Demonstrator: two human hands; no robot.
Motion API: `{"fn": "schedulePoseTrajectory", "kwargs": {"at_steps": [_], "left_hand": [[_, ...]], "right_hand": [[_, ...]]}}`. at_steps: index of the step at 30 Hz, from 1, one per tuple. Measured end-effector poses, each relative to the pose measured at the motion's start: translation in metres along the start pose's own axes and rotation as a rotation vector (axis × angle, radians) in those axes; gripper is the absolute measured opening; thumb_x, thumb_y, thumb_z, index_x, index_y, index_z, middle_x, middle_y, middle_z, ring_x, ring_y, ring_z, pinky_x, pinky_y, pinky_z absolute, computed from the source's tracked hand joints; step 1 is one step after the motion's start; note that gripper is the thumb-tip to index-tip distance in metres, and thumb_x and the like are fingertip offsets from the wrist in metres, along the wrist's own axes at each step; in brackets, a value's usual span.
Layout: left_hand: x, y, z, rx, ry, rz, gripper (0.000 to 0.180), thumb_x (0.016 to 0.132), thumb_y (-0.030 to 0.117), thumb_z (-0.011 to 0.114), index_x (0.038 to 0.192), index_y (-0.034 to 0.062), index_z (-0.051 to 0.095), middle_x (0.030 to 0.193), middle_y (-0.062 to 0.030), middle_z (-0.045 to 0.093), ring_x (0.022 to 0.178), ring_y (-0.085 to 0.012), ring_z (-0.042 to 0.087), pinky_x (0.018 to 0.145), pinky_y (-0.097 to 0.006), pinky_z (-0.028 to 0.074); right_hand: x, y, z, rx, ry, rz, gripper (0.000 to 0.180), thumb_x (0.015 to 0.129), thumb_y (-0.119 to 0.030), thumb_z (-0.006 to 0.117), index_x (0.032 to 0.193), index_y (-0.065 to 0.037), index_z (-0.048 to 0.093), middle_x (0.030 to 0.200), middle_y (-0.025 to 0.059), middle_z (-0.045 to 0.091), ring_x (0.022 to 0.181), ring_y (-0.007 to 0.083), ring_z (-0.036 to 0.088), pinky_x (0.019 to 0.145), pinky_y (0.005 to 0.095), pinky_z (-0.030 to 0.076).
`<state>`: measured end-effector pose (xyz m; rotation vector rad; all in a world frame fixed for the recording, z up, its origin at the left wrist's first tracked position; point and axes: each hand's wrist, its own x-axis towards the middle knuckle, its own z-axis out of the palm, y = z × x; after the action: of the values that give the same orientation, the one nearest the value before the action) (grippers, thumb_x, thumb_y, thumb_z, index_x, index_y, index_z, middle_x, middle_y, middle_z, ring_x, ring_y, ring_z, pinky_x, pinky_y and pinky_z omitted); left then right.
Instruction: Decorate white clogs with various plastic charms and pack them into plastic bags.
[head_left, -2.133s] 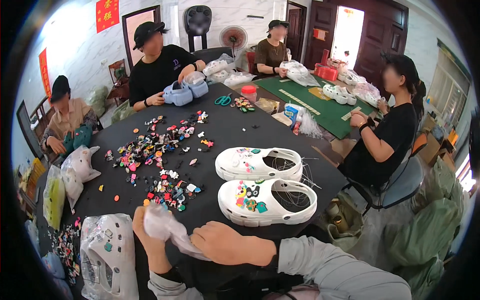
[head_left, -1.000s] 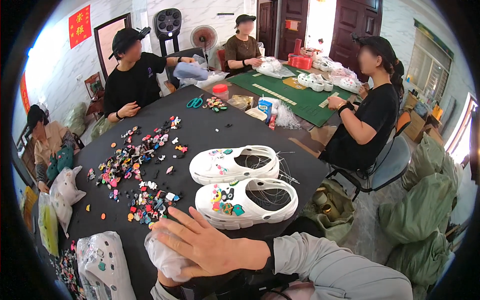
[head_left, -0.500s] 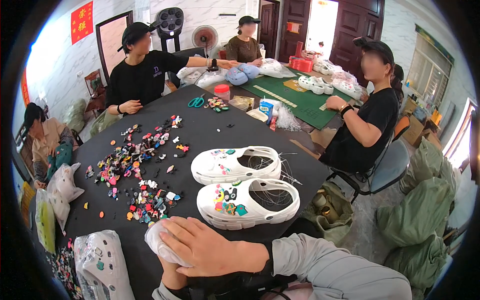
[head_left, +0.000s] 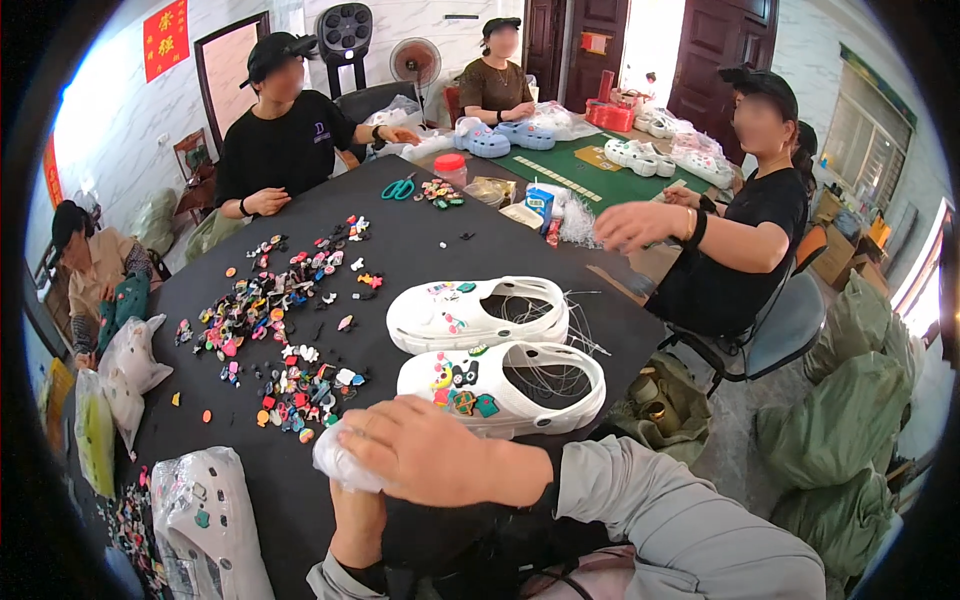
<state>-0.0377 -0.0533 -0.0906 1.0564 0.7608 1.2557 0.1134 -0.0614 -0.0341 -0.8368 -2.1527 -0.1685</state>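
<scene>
Your right hand (head_left: 435, 450) curls over a crumpled white plastic wad (head_left: 338, 460), left of two white clogs (head_left: 515, 412) on the bench (head_left: 410, 245); your left hand (head_left: 360, 505) is beneath, too hidden to tell its grip. Both clogs already carry charms (head_left: 485, 405), so their trimming looks well along; they stand unbagged, and many loose charms (head_left: 262, 310) remain unattached.

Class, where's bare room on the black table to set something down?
Between the bagged clog and left hand; also between the scissors and white clogs, bar a few bits. Crowded: the charm pile, and left of the bagged clog.
</scene>
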Motion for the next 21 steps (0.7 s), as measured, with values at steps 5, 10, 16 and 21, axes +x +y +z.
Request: {"fn": "schedulePoseTrajectory", "kwargs": {"at_steps": [5, 10, 16, 21], "left_hand": [[-0.002, 0.010, 0.004, 0.170, -0.332, 0.038, 0.054, 0.097, 0.023, 0.054, 0.142, 0.0047, 0.032, 0.121, -0.0115, 0.056, 0.104, -0.0207, 0.058, 0.089, -0.037, 0.048], [-0.012, 0.022, 0.023, 0.712, -0.490, 0.280, 0.068, 0.082, 0.017, 0.071, 0.140, 0.0054, 0.039, 0.126, -0.0167, 0.055, 0.116, -0.0300, 0.053, 0.099, -0.047, 0.041], [-0.009, 0.016, 0.027, 1.243, -0.507, 0.536, 0.060, 0.074, 0.019, 0.077, 0.128, 0.0056, 0.055, 0.142, -0.0188, 0.044, 0.131, -0.0394, 0.040, 0.104, -0.053, 0.033], [-0.010, 0.016, 0.026, 1.239, -0.542, 0.468, 0.057, 0.074, 0.023, 0.078, 0.125, 0.0071, 0.057, 0.146, -0.0176, 0.041, 0.133, -0.0383, 0.038, 0.104, -0.054, 0.032]], "right_hand": [[0.005, 0.035, -0.016, -0.085, 0.180, 0.047, 0.041, 0.078, -0.016, 0.064, 0.115, 0.000, 0.055, 0.100, 0.0186, 0.064, 0.082, 0.0334, 0.064, 0.072, 0.0425, 0.053], [0.014, 0.060, -0.082, -0.083, -0.076, 0.422, 0.042, 0.081, -0.022, 0.063, 0.110, 0.005, 0.050, 0.096, 0.0266, 0.063, 0.082, 0.0398, 0.065, 0.071, 0.0456, 0.053], [-0.013, 0.130, -0.129, -0.105, -0.195, 0.709, 0.038, 0.083, -0.024, 0.056, 0.105, 0.007, 0.050, 0.086, 0.0297, 0.064, 0.084, 0.0466, 0.063, 0.076, 0.0499, 0.050], [-0.054, 0.165, -0.152, -0.431, -0.369, 0.609, 0.028, 0.080, -0.018, 0.058, 0.102, 0.001, 0.056, 0.094, 0.0236, 0.063, 0.093, 0.0400, 0.061, 0.077, 0.0470, 0.049]]}}
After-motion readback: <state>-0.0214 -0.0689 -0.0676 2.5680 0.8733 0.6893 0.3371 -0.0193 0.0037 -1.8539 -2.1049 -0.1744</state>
